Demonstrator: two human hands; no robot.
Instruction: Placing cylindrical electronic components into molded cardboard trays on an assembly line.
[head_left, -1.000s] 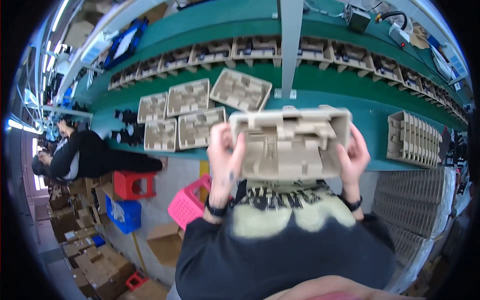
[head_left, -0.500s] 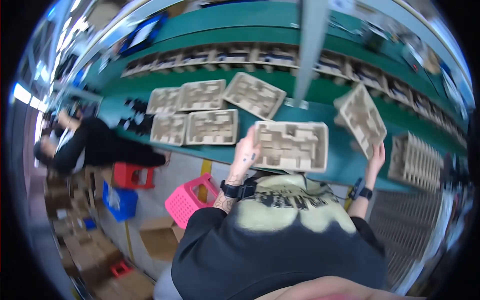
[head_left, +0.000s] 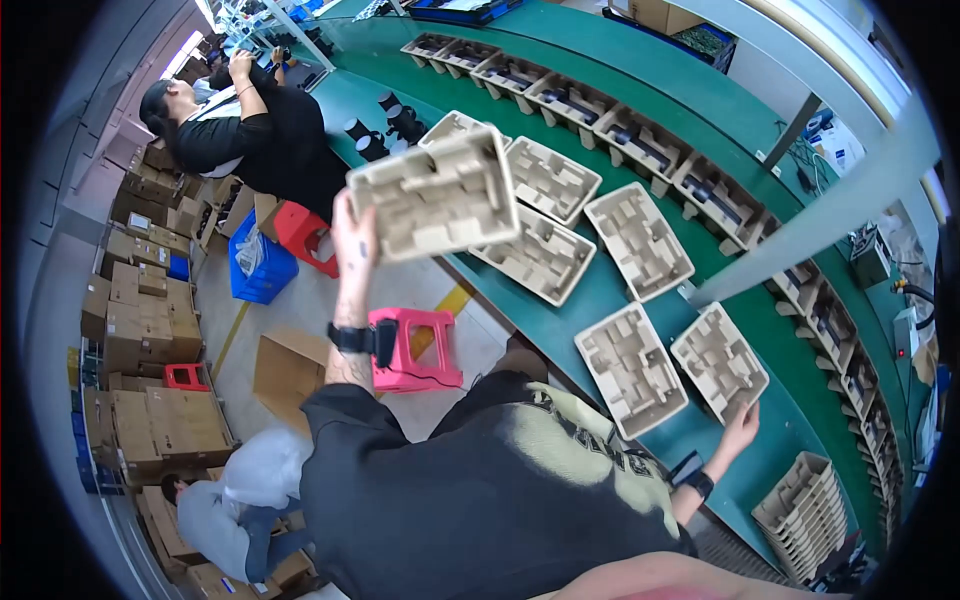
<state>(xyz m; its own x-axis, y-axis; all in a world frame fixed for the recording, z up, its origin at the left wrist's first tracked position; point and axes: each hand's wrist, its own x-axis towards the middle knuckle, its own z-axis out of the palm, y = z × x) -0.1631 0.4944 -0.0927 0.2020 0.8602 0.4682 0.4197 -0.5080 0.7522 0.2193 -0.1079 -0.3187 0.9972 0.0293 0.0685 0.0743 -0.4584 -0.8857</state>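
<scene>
My left hand [head_left: 355,232] grips the left end of a beige moulded-pulp tray [head_left: 430,205], which is raised and tilted toward me over the table's left part. Its compartments look unfilled. My right hand [head_left: 741,430] pinches the near corner of another such tray [head_left: 718,350], lying on the green table. Beside that one rests a similar tray [head_left: 630,365]. Farther left are more trays, one [head_left: 640,240] standing alone, others [head_left: 552,180] [head_left: 540,258] close together, and one [head_left: 455,128] partly hidden behind the raised tray.
A stack of nested trays [head_left: 800,515] stands at the table's right end. Filled trays [head_left: 640,145] line the back ledge; a metal post [head_left: 820,220] rises before them. Black devices [head_left: 400,118] sit far left near a co-worker [head_left: 265,130]. A pink stool [head_left: 415,350] stands behind the table.
My view has turned, shifting the table toward the right. My left hand now holds a tray up at the left. The tray at my right hand, tilted up before, now lies flat on the table.
</scene>
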